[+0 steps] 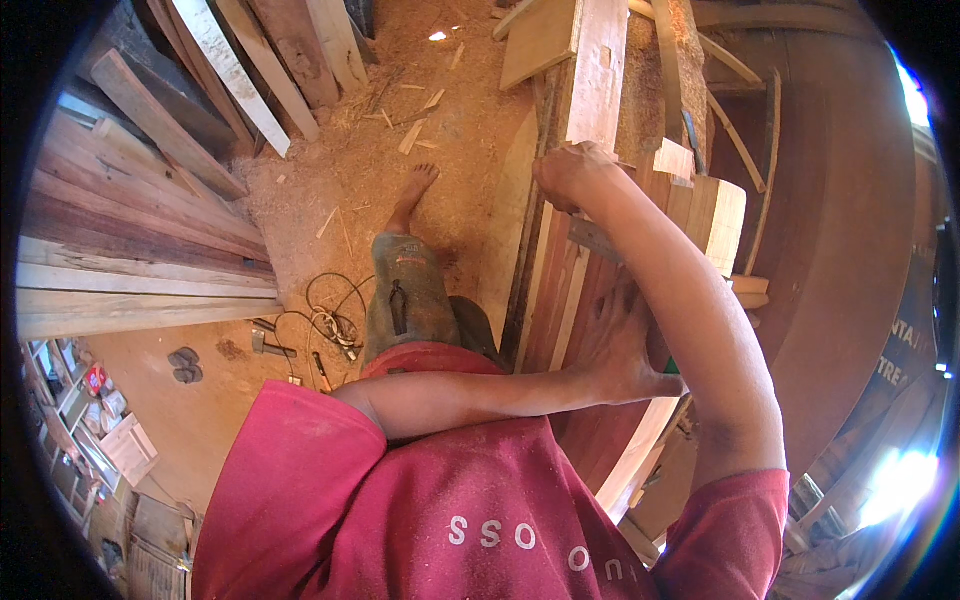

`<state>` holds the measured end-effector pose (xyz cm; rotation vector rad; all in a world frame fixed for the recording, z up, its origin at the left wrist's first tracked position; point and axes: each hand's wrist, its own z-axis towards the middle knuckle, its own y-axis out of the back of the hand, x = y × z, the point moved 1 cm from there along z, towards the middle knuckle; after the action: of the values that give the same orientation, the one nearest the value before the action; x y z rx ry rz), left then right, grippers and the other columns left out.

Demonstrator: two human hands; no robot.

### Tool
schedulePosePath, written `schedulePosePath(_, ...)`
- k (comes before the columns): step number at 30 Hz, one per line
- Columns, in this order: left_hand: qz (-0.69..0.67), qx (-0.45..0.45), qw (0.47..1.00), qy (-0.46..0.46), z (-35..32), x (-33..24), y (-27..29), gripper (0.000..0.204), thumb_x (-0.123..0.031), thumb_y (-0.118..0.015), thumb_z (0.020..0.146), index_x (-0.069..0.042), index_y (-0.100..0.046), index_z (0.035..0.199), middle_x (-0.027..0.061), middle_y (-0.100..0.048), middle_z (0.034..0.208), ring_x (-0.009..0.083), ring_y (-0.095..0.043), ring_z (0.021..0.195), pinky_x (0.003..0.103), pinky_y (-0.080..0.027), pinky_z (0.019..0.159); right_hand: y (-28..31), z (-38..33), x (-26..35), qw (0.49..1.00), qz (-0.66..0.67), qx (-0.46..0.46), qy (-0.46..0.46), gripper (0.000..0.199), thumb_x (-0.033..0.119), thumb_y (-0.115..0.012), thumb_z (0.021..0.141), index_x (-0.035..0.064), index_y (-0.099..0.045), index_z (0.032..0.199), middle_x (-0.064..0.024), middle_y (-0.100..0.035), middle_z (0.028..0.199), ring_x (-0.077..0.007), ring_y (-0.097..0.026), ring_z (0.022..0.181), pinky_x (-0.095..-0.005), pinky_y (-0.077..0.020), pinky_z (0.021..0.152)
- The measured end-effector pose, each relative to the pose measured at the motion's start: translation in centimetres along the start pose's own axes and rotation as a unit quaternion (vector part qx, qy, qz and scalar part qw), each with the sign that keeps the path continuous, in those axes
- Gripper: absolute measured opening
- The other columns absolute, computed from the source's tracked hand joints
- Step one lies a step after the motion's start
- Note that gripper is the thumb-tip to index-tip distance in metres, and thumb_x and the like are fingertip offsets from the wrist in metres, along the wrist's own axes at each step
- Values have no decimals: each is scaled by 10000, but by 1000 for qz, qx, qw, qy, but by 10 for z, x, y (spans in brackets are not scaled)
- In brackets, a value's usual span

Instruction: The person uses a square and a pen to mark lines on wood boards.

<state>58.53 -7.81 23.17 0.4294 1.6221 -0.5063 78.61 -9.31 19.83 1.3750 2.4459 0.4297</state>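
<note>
My right hand [578, 176] is closed in a fist beside a pale board [598, 95] on the workbench; what it grips is hidden under the fingers. Just below it lies a flat grey metal strip [594, 238], partly covered by my right forearm. My left arm crosses in front of my body, and my left hand [620, 350] lies on reddish-brown planks [605, 425] with fingers stretched and thumb apart. Close to its thumb shows a small green thing [672, 366], too hidden to name. Squared wood blocks [715, 220] sit right of my right forearm.
Long boards [150, 215] lean and lie stacked at the left. Wood chips [410, 137] and sawdust cover the floor. A coiled cable [335, 325], a hammer [272, 342] and sandals [184, 364] lie there. A large brown panel [830, 200] stands at the right.
</note>
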Motion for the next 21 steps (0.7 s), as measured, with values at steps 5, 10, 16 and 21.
schedulePosePath(5,-8,-22,1000,-3,-1,-2,3,1328,-697,-818,634,11,-181,1559,333,-207,1550,545,-205,1444,672,-267,1106,4,-5,0,1000,-3,12,2,190,45,-749,808,55,-795,993,-160,-763,1095,-323,-743,1030,-463,-596,829)
schedulePosePath(10,-20,-15,1000,4,-2,-2,1,1288,-675,-797,660,4,-182,1565,338,-192,1558,545,-195,1456,674,-279,1097,12,-21,-2,999,-32,-3,21,214,26,-766,747,52,-792,958,-144,-773,1023,-301,-756,968,-430,-595,791)
schedulePosePath(16,-82,-34,996,19,1,-3,0,1256,-660,-794,662,-64,-188,1587,335,-150,1590,544,-160,1485,674,-263,1123,28,-55,0,998,-59,29,-6,226,129,-747,865,89,-776,1086,-129,-762,1145,-290,-725,1100,-406,-570,882)
schedulePosePath(21,-61,-26,998,22,0,-5,1,1273,-645,-799,661,-126,-143,1621,325,-141,1598,543,-144,1493,674,-229,1154,35,-86,-2,997,-66,-7,37,177,121,-735,852,78,-783,1017,-142,-772,1062,-297,-743,1024,-421,-591,816)
